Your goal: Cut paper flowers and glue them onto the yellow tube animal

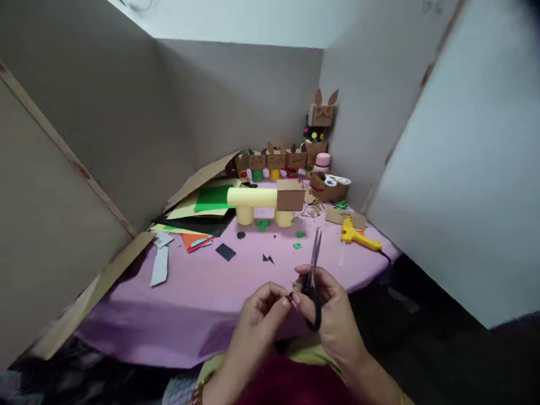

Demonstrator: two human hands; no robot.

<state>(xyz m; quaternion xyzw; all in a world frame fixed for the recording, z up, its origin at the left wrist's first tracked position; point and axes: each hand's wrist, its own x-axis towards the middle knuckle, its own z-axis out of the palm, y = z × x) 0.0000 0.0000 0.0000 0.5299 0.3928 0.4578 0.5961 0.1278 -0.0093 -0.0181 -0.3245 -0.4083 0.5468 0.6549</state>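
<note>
My right hand [333,306] grips a pair of black-handled scissors [314,264], blades pointing up and away over the near table edge. My left hand [264,306] is closed in a pinch just left of it, fingertips touching a tiny red scrap [289,297] between both hands. Ahead on the pink tablecloth [198,292] stands a paper figure with a yellow tube body [252,197], a brown cardboard box head [291,195] and yellow tube legs. Small black and green paper bits lie in front of it.
A yellow glue gun [358,237] lies at the right. A stack of coloured paper sheets [202,211] sits at the left. A row of brown box figures [278,160] and a cardboard bowl with white scissors [331,184] stand at the back. Grey partition walls surround the table.
</note>
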